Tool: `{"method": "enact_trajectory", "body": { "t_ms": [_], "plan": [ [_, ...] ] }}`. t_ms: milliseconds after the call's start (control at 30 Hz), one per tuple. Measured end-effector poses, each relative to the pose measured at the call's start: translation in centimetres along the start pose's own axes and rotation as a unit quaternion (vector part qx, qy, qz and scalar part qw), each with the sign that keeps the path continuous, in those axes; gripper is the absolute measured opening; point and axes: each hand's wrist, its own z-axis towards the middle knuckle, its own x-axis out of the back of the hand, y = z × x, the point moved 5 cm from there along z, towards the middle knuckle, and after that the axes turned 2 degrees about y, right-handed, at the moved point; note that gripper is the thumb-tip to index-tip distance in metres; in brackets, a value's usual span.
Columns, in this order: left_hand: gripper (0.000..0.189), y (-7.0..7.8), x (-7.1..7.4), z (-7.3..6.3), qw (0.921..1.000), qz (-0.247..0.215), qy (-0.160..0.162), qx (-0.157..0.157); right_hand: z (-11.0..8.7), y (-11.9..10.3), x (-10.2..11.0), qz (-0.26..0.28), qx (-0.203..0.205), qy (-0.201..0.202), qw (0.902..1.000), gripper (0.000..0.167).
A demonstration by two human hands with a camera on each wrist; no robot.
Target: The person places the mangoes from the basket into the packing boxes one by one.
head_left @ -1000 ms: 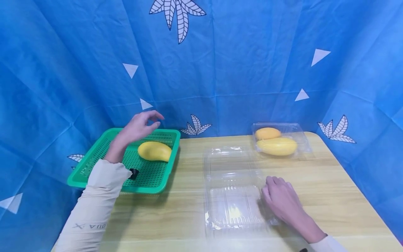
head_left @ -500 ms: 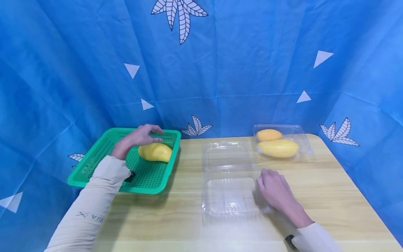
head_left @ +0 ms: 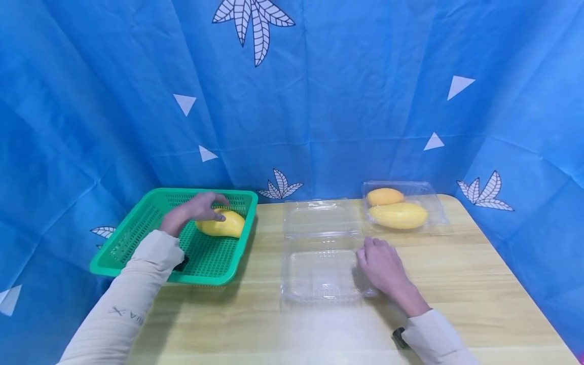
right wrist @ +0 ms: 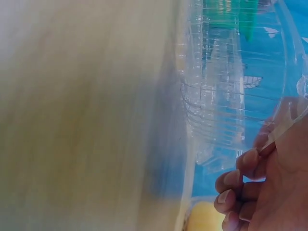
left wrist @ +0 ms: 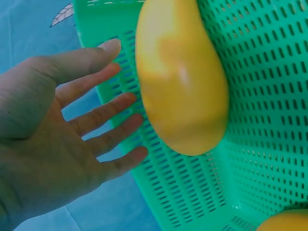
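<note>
In the head view my left hand point(head_left: 205, 207) is over a yellow mango point(head_left: 230, 225) in the green basket point(head_left: 228, 276). Seen from the left wrist, its fingers are spread and relaxed, with the fingertips close beside the mango point(left wrist: 185, 86) and nothing in their grasp. My right hand point(head_left: 380, 266) pinches the right rim of a clear plastic clamshell box point(head_left: 324, 274), which lies on the table with its lid point(head_left: 321, 218) folded back. From the right wrist, the box edge point(right wrist: 284, 127) runs between thumb and curled fingers.
A second clear box point(head_left: 433, 203) at the back right holds an orange mango point(head_left: 385, 196) and a larger yellow one point(head_left: 399, 216). Another yellow fruit point(left wrist: 286, 222) peeks in at the left wrist view's corner. A blue curtain point(head_left: 342, 101) stands behind the wooden table point(head_left: 479, 284).
My left hand has come down from above the basket to beside the mango. My right hand and the open box have shifted away from me and a little left.
</note>
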Motion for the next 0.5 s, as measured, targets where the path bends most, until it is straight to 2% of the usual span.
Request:
{"method": "enact_trajectory", "body": {
  "t_ms": [233, 400, 500],
  "plan": [
    [0.058, -0.2, -1.4, 0.0, 0.9996, -0.002, -0.028, 0.005, 0.5, -0.4, -0.4, -0.007, -0.013, -0.01, 0.9998, 0.022],
    [0.067, -0.2, -1.9, 0.1, 0.998, 0.012, -0.056, 0.024, 0.8, -0.7, -0.7, -0.009, -0.017, -0.009, 0.9998, 0.022],
    [0.075, -0.5, -2.4, 0.1, 0.9948, 0.011, -0.087, 0.051, 0.9, -0.7, -1.0, -0.005, -0.023, -0.012, 0.9996, 0.021]
  ]
}}
